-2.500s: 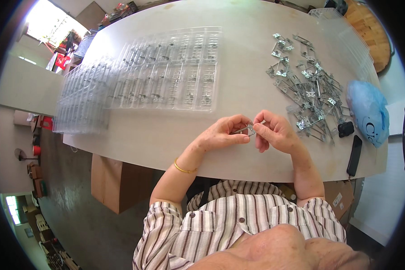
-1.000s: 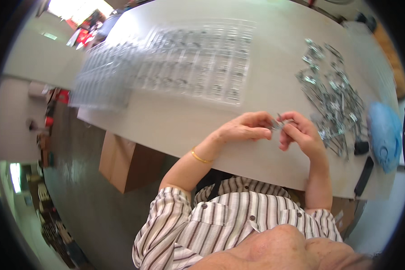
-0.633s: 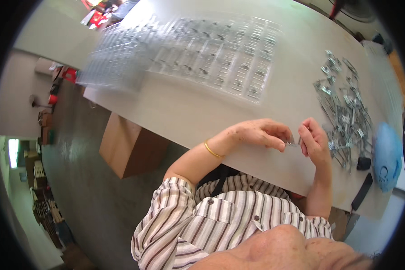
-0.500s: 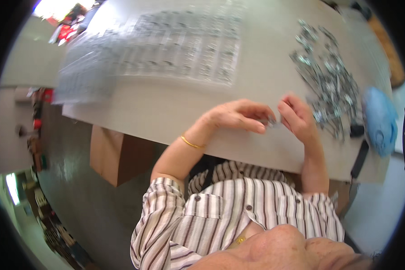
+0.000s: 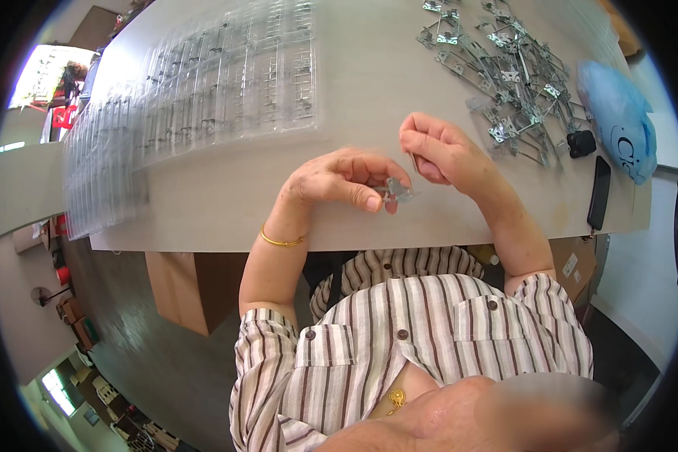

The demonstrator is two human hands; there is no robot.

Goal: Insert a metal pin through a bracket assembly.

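Observation:
My left hand point(image 5: 339, 179) is curled over the table's near part, thumb and fingers closed on a small silvery metal bracket point(image 5: 399, 191) with a flat plate end. To its right and slightly farther off, my right hand point(image 5: 446, 153) is closed in a pinch. A short thin piece point(image 5: 413, 161) pokes out below its fingertips; its kind is too small to make out. The two hands are apart. Beyond my right hand lies a loose pile of similar metal brackets point(image 5: 516, 79) with long thin rods.
Clear plastic trays point(image 5: 226, 94) with rows of metal parts cover the table's point(image 5: 369, 83) left side. At the right are a blue plastic bag point(image 5: 618, 120), a small black object point(image 5: 581, 144) and a black strip-shaped item point(image 5: 600, 193). A cardboard box point(image 5: 184, 290) stands below the table edge.
The whole view has shifted, so trays and pile sit farther up and left. The bracket in my left hand shows more plainly, and a thin piece now shows in my right fingers.

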